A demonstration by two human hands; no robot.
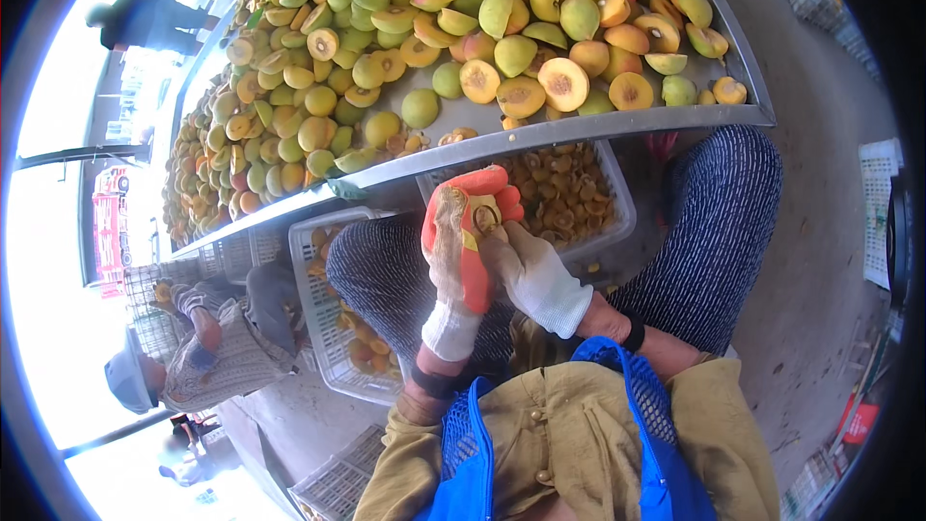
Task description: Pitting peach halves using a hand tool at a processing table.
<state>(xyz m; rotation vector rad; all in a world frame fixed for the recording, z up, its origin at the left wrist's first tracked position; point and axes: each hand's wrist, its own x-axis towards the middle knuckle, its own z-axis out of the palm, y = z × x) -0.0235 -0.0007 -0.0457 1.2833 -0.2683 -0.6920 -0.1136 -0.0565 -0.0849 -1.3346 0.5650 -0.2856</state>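
Note:
My left hand (463, 231), in a knit glove with an orange coated palm, cups a halved peach (487, 211) with its cut face up. My right hand (532, 268), in a whitish knit glove, presses close against the fruit. A thin dark loop-shaped pitting tool (476, 220) curves around the pit area; its handle is hidden in my right fingers. Both hands are above my lap, just in front of a metal-rimmed table (463, 153). On that table lies a large heap of green-yellow peaches (369, 72), many cut in half with pits showing.
Beneath the table edge, a white crate (623, 211) holds brown pits (564, 192). Left of my knee stands a plastic crate (311, 318) of orange peach halves (365, 347). A co-worker (224, 354) in a hat sits farther left. Stacked crates (340, 474) stand lower left.

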